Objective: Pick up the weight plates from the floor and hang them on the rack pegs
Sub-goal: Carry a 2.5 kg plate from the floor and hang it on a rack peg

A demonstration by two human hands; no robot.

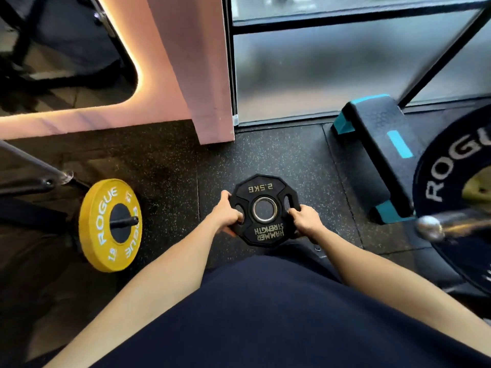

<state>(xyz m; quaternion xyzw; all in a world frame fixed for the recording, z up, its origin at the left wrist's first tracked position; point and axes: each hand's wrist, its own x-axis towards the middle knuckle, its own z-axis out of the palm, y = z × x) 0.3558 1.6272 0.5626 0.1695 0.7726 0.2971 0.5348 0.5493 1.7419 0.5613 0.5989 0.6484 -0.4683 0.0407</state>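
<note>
A black 2.5 kg plate [265, 187] with a steel-ringed centre hole is in both my hands over the dark rubber floor. My left hand [225, 213] grips its left edge, fingers curled into the left grip slot. My right hand [305, 220] grips the right side, fingers hooked into the right slot. A yellow Rogue plate [106, 224] hangs on a black peg [125, 222] of the rack at the left. A large black Rogue plate [451, 166] sits on a chrome-tipped peg [435, 227] at the right edge.
A black and teal step platform [377, 144] lies on the floor to the right, beside the large plate. A pink pillar [207, 75] and a frosted glass wall [332, 70] stand ahead. Rack tubes [29, 166] cross at the left. My dark-clothed body fills the bottom.
</note>
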